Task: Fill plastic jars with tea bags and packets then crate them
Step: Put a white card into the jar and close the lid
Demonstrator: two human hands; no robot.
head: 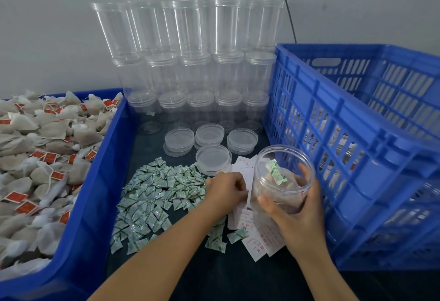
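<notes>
My right hand [296, 212] grips a clear plastic jar [283, 179], tilted toward me, holding tea bags with a green-and-white packet on top. Just left of it, my left hand [226, 190] pinches a white paper slip [248, 179] from a small pile of slips [259, 241] with red print. Many green-and-white packets [154, 193] lie spread on the dark table. A blue bin [83, 205] at left holds a heap of tea bags [35, 157] with red tags. The blue slatted crate [357, 145] stands at right.
Empty clear jars [190, 62] are stacked in rows against the back wall. Several clear lids [212, 143] lie in front of them, beyond the packets. A black cable hangs down the wall behind the crate.
</notes>
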